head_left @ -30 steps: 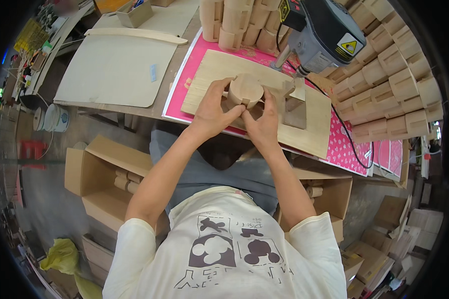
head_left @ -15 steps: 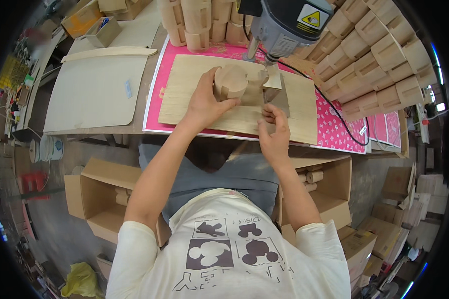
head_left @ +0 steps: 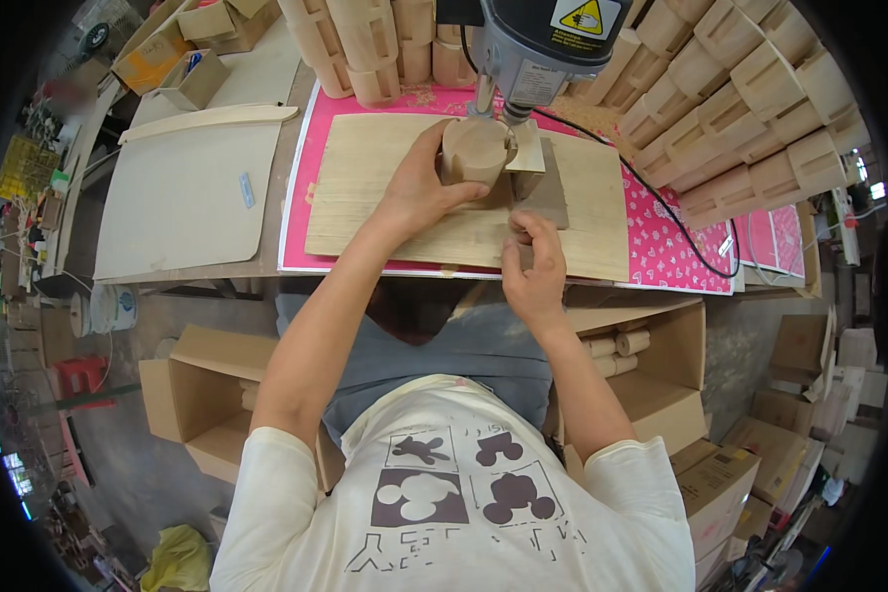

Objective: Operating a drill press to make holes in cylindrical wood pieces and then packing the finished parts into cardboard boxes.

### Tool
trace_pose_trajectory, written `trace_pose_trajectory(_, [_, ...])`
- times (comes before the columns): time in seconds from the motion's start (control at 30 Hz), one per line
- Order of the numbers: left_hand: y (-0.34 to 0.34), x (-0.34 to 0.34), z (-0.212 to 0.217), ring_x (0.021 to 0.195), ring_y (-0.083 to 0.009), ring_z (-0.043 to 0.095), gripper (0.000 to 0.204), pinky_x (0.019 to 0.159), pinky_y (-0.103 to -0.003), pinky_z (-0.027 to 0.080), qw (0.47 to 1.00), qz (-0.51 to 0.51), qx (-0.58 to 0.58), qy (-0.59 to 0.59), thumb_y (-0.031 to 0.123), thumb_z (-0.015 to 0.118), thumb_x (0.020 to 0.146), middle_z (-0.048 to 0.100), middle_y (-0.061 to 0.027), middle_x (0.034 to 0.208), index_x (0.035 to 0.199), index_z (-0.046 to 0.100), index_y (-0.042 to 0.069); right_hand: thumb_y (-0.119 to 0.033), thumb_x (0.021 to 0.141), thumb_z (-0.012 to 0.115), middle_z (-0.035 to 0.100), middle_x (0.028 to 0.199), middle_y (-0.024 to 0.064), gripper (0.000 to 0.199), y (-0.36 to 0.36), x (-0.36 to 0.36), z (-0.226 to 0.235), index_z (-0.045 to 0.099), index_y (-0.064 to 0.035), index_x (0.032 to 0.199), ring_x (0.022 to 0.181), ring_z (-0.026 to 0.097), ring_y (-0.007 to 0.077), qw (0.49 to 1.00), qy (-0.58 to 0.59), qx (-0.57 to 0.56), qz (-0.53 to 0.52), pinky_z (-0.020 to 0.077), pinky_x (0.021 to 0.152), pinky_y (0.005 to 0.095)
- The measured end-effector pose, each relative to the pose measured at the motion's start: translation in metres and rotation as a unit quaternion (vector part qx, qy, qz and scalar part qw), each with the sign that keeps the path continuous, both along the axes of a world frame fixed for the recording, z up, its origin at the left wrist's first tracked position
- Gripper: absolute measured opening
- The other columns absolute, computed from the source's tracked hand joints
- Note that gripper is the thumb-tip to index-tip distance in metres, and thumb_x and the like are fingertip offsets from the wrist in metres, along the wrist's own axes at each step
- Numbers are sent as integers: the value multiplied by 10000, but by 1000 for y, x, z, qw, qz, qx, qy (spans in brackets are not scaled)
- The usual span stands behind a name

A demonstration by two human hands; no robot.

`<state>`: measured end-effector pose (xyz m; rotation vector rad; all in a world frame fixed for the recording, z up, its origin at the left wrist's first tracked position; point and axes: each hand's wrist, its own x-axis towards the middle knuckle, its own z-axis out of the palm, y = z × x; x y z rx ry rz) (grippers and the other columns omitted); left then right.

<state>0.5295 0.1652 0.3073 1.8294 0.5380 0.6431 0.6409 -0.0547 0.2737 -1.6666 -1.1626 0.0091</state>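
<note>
My left hand (head_left: pixel 416 192) grips a round, notched wooden cylinder (head_left: pixel 474 150) from its left side, thumb at the front. The cylinder stands against a small light-coloured block (head_left: pixel 528 158) under the head of a drill press (head_left: pixel 543 54). Whether the tool tip touches the wood cannot be made out. Nearer to me, my right hand (head_left: pixel 536 271) is closed with its fingers curled, close to the front of a grey-brown plate (head_left: pixel 553 192). Anything inside those fingers is hidden. Both hands are over a flat plywood board (head_left: pixel 365 163).
Stacked notched wooden cylinders (head_left: pixel 760 128) rise at the right and behind the board. A black cable (head_left: pixel 661 202) crosses the pink patterned sheet (head_left: pixel 651 237). Cardboard boxes (head_left: pixel 207 395) flank my legs; the right box (head_left: pixel 651 380) holds small wooden rolls. A pale panel (head_left: pixel 183 197) lies left.
My left hand has brought the wooden cylinder rightward, up to the block beneath the drill head. My right hand keeps its curled pose near the plate. The view has shifted slightly.
</note>
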Motion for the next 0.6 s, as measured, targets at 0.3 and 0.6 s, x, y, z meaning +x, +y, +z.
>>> trace_pose_trajectory(0.3, [-7, 5, -7, 1508, -336, 605, 1087, 1276, -436, 486, 999, 25, 22, -15, 180, 1029, 835, 624, -229, 1596, 1710, 424, -42, 70, 960, 719, 749, 1292, 223, 380, -4, -3, -2, 703, 11, 1335, 1072, 742, 399, 1000, -15, 5, 1, 616, 933, 450])
trace_pose_trajectory(0.6, [-20, 16, -27, 1517, -451, 574, 1130, 1283, -477, 471, 993, 85, 75, -14, 334, 1040, 795, 577, -303, 1615, 1686, 457, -43, 57, 969, 715, 753, 1281, 201, 359, -1, 2, -14, 731, -3, 1323, 1057, 748, 370, 999, -45, 5, -7, 624, 963, 419])
